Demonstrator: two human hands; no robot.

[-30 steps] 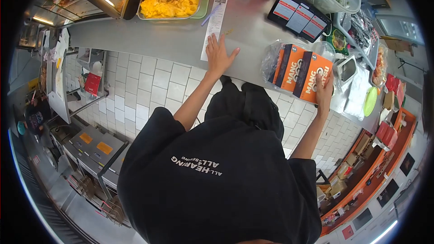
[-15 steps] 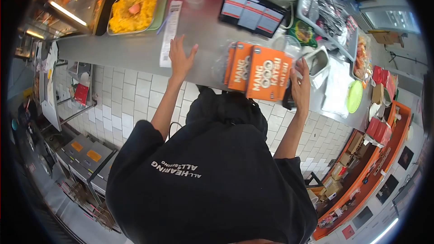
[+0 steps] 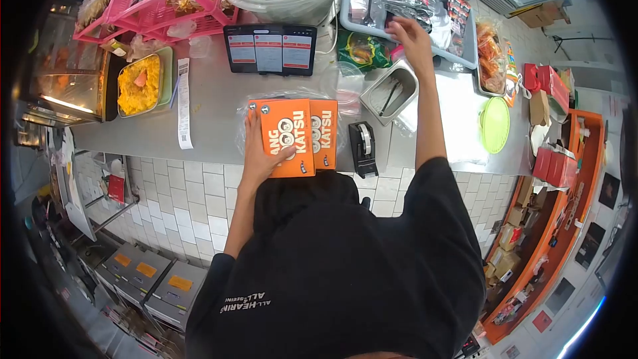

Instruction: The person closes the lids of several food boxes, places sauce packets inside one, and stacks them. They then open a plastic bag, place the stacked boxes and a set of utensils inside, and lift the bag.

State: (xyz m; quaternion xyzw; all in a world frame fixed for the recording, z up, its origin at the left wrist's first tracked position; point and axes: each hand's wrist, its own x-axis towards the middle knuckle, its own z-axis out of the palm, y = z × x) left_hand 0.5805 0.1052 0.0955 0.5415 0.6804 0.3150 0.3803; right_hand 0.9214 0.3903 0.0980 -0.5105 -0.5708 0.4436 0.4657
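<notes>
Near the middle of the frame, the orange Katsu box [image 3: 287,136] is pinned flat to the steel counter [image 3: 209,113] by the left hand [image 3: 258,159], with the palm down and fingers loose. Up top, the grey tray [image 3: 458,58] is reached into by the right hand [image 3: 411,32]; its grip can't be made out tbh.

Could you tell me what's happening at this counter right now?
A person in a black top stands at the steel counter. Their left hand lies flat on an orange cardboard box, one of two side by side. Their right hand reaches into the grey plastic tray of wrapped packets.
</notes>
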